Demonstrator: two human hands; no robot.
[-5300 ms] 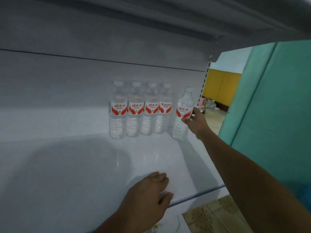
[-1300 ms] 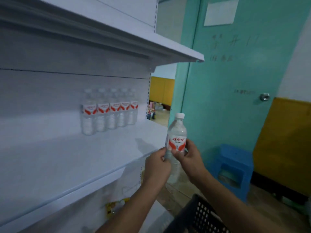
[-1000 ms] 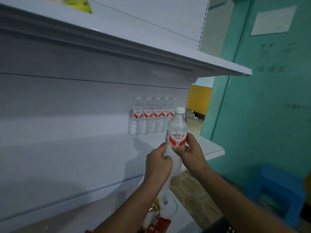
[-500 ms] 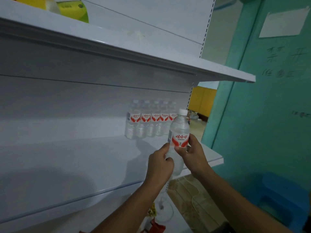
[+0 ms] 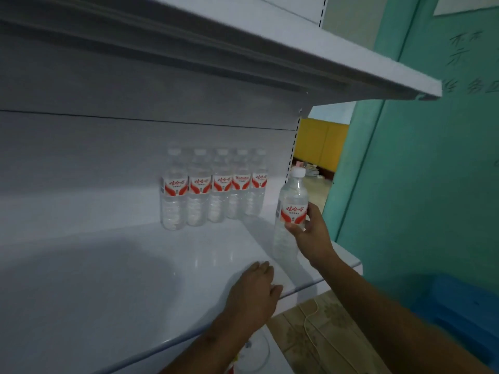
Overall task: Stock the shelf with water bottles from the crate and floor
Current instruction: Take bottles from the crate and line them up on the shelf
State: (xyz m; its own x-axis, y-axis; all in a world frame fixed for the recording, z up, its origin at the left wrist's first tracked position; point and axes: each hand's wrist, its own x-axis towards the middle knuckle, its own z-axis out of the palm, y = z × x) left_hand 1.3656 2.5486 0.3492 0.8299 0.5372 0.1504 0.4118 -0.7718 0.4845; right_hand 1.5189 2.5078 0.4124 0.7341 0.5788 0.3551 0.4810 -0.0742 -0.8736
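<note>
A clear water bottle (image 5: 293, 201) with a white cap and a red and white label is upright over the right end of the white shelf (image 5: 135, 265). My right hand (image 5: 310, 233) grips it around the label from the right. My left hand (image 5: 253, 290) rests flat on the shelf near its front edge, holding nothing. At the back of the shelf stands a row of several matching bottles (image 5: 213, 187), side by side against the back panel. The held bottle is in front of and to the right of that row.
A second white shelf (image 5: 324, 66) overhangs above. A teal wall and door (image 5: 432, 171) stand close on the right. A blue plastic stool (image 5: 464, 314) is at lower right. Patterned floor tiles (image 5: 324, 336) and a thin cord show below the shelf edge.
My left hand has let go of the bottle and dropped flat onto the shelf. My right hand has carried the bottle forward over the shelf's right end.
</note>
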